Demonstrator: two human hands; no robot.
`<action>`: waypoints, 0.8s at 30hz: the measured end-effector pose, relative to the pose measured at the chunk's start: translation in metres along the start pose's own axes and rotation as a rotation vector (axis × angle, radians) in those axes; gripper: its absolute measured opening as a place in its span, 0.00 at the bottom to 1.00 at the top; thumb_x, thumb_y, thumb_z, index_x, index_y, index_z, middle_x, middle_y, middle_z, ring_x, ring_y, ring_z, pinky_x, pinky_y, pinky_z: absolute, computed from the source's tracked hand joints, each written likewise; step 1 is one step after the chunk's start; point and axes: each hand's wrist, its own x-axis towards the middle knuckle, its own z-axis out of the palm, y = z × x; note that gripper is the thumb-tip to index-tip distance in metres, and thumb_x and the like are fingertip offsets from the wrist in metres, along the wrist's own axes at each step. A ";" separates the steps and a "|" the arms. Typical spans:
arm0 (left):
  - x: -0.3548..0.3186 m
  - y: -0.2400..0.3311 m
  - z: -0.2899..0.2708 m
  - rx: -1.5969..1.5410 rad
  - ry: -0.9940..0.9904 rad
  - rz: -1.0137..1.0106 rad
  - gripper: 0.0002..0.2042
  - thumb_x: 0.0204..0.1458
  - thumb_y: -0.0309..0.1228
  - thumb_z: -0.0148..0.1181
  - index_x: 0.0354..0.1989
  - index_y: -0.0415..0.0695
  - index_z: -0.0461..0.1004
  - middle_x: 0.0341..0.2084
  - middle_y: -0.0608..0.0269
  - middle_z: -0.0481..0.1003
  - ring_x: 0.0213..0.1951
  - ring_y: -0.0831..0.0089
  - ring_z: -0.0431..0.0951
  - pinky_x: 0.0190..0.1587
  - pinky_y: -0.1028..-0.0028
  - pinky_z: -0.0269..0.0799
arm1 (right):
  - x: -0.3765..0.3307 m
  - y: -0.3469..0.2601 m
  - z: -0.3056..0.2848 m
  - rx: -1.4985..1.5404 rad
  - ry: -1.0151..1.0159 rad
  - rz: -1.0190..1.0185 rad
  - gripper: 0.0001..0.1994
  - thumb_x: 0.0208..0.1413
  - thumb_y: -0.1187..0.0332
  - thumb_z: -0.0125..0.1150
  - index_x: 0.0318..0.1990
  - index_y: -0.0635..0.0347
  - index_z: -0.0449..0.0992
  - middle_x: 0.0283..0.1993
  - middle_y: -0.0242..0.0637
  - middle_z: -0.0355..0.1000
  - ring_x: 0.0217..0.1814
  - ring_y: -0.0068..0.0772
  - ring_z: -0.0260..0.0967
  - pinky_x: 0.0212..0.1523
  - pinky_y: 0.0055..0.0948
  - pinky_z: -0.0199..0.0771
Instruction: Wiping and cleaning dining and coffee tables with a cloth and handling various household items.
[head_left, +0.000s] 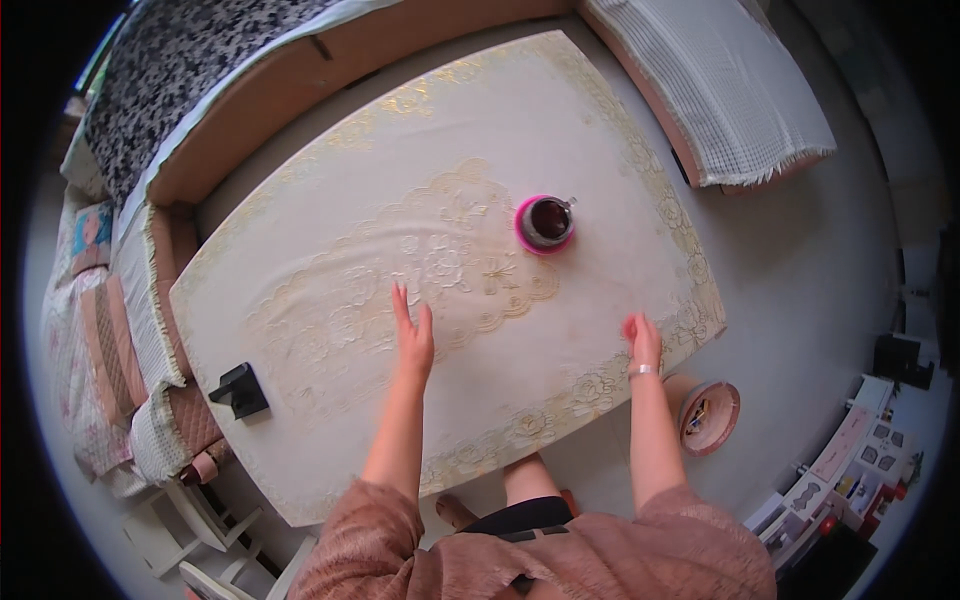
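Observation:
My left hand (413,335) is raised over the middle of the table, fingers stretched out and apart, holding nothing. My right hand (645,345), with a bracelet at its wrist, is near the table's right edge. Its fingers are closed around a small pinkish-red thing (630,326), too small and blurred to name. Beyond both hands, a glass cup (549,220) of dark liquid stands on a bright pink coaster (522,232), its handle pointing right. Neither hand touches the cup. A pale tablecloth (560,350) with gold and white flower patterns covers the table.
A black stand-like object (242,391) is on the table's left side. A basket (710,418) with small items stands on the floor at the right. Sofas (250,95) line the far and left sides; a covered bench seat (720,95) stands at the far right.

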 end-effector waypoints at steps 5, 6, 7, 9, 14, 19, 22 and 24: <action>-0.132 -0.002 -0.103 0.406 -0.318 -0.465 0.18 0.45 0.31 0.50 0.48 0.47 0.63 0.48 0.57 0.64 0.52 0.60 0.60 0.53 0.64 0.52 | -0.129 0.091 -0.001 -0.357 -0.163 0.232 0.17 0.47 0.65 0.44 0.09 0.58 0.61 0.13 0.37 0.63 0.19 0.29 0.63 0.24 0.25 0.64; -0.152 0.003 -0.121 0.541 -0.459 -0.530 0.14 0.45 0.33 0.51 0.42 0.49 0.69 0.47 0.61 0.65 0.51 0.60 0.60 0.53 0.61 0.51 | -0.156 0.110 0.010 -0.594 -0.281 0.191 0.19 0.50 0.63 0.40 0.12 0.61 0.65 0.16 0.38 0.66 0.20 0.28 0.64 0.25 0.25 0.65; -0.169 0.023 -0.135 0.786 -0.612 -0.403 0.12 0.44 0.34 0.51 0.38 0.49 0.71 0.47 0.64 0.65 0.52 0.61 0.60 0.53 0.56 0.49 | -0.188 0.123 0.023 -0.716 -0.410 0.091 0.19 0.51 0.62 0.38 0.14 0.63 0.67 0.17 0.39 0.68 0.20 0.28 0.64 0.26 0.26 0.65; -0.208 0.047 -0.164 1.063 -0.784 -0.174 0.10 0.42 0.36 0.51 0.32 0.50 0.74 0.45 0.68 0.66 0.53 0.63 0.58 0.51 0.48 0.46 | -0.249 0.156 0.051 -0.898 -0.657 -0.035 0.21 0.54 0.59 0.34 0.20 0.64 0.69 0.21 0.38 0.69 0.24 0.27 0.65 0.30 0.27 0.65; -0.324 0.047 -0.262 0.845 -0.675 -0.010 0.09 0.42 0.37 0.52 0.28 0.50 0.75 0.44 0.69 0.67 0.53 0.63 0.57 0.53 0.44 0.40 | -0.390 0.189 0.114 -0.773 -1.123 -0.380 0.15 0.48 0.62 0.48 0.42 0.57 0.58 0.27 0.38 0.69 0.31 0.33 0.67 0.33 0.30 0.64; -0.506 0.027 -0.400 0.971 -0.303 -0.335 0.09 0.35 0.28 0.51 0.27 0.43 0.75 0.29 0.58 0.72 0.41 0.62 0.67 0.53 0.45 0.41 | -0.516 0.227 0.141 -0.962 -1.350 -0.549 0.17 0.44 0.71 0.53 0.42 0.59 0.56 0.27 0.39 0.67 0.26 0.24 0.62 0.25 0.21 0.62; -0.618 0.026 -0.461 1.061 -0.073 -0.690 0.08 0.41 0.28 0.49 0.27 0.44 0.75 0.34 0.59 0.70 0.44 0.61 0.65 0.52 0.46 0.45 | -0.594 0.261 0.149 -1.110 -1.516 -0.607 0.19 0.42 0.70 0.54 0.42 0.59 0.56 0.26 0.39 0.68 0.25 0.26 0.64 0.27 0.24 0.64; -0.693 0.021 -0.486 1.036 0.238 -0.815 0.08 0.41 0.27 0.48 0.27 0.44 0.74 0.34 0.58 0.70 0.45 0.60 0.65 0.52 0.49 0.47 | -0.630 0.302 0.160 -1.145 -1.716 -0.736 0.19 0.42 0.67 0.54 0.43 0.59 0.57 0.26 0.38 0.69 0.27 0.31 0.67 0.30 0.29 0.66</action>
